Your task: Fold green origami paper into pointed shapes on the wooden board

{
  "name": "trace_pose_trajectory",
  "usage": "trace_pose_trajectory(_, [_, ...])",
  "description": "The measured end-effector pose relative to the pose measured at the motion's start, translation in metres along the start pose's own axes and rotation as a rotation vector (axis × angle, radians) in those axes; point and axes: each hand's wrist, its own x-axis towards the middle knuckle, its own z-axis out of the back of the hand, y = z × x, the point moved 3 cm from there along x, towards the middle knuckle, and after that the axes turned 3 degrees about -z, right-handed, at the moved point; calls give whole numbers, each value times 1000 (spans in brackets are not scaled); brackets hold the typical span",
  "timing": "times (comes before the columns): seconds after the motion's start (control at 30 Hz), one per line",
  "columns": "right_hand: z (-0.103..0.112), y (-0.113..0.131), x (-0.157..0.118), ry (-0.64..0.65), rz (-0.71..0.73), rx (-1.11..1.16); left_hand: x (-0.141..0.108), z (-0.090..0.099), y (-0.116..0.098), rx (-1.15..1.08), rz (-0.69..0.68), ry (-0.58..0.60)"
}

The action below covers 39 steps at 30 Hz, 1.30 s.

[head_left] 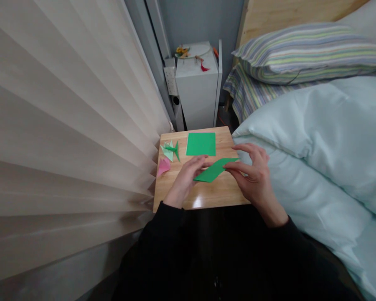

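A folded sheet of green origami paper, shaped like a slanted parallelogram, is held tilted over the small wooden table. My right hand pinches its right part between thumb and a finger, while the index finger is raised apart. At the paper's left end, my left hand grips it, with some fingers hidden behind the sheet. Beyond both hands lies a stack of square green paper. Folded green paper pieces, one pale and one darker, sit at the table's far left, near a pink folded paper.
The wooden table stands between a pleated curtain on the left and a bed with a pale blue quilt on the right. Behind it is a white cabinet bearing small ornaments. A striped pillow lies at the bed's head.
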Motion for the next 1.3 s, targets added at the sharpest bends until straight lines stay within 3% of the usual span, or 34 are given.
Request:
trace_pose_trajectory(0.1, [0, -1, 0, -15, -6, -13, 1, -2, 5, 19, 25, 92])
trace_pose_trajectory(0.2, [-4, -7, -1, -16, -60, 1, 3, 0, 5, 6, -72, 23])
trace_pose_trajectory(0.37, [-16, -23, -8, 2, -378, 225, 6, 4, 5, 13, -138, -104])
trace_pose_trajectory(0.5, [-27, -20, -13, 141, -560, 453, 6, 1, 5, 51, -133, -58])
trace_pose_trajectory(0.6, [-27, -16, -13, 147, -599, 461, 6, -2, 4, 54, -144, -9])
trace_pose_trajectory(0.8, [-25, -18, -12, 197, -615, 431, 6, 1, 4, 91, -177, -137])
trace_pose_trajectory(1.1, [-30, -15, -15, 324, -578, 450, 6, 4, 3, 147, -244, -129])
trace_pose_trajectory(1.3, [-32, -23, -16, 140, -708, 626, 6, 0, 4, 158, -210, 7])
